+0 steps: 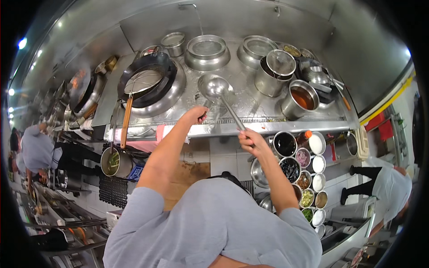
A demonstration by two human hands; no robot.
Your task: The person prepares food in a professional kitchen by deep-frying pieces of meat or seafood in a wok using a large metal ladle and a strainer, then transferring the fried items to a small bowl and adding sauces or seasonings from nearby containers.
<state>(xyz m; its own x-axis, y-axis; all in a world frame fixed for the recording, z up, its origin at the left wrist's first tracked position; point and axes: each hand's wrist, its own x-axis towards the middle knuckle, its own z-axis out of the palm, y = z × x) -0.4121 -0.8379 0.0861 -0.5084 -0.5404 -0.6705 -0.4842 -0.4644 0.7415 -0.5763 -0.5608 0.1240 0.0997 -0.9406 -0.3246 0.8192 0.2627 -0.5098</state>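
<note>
My right hand [253,142] grips the long handle of a steel wok ladle [212,85]. The ladle's bowl is held above the wet steel range top [187,104]. My left hand [195,115] is closed around a short dark handle [203,115], close to the range's front edge. What this handle belongs to is mostly hidden; a perforated steel part [230,96], perhaps a strainer, shows beside the ladle bowl. To the left, a dark wok [172,75] sits on a burner ring, with a round wire-mesh skimmer [142,82] with a wooden handle lying across it.
Water runs from a wall tap [192,5] toward a lidded-looking round pot [206,48]. A strainer [281,63] tops a pot beside a pot of reddish-brown liquid [303,98]. Ingredient containers [291,169] stand at my right. People [38,147] work at left and right.
</note>
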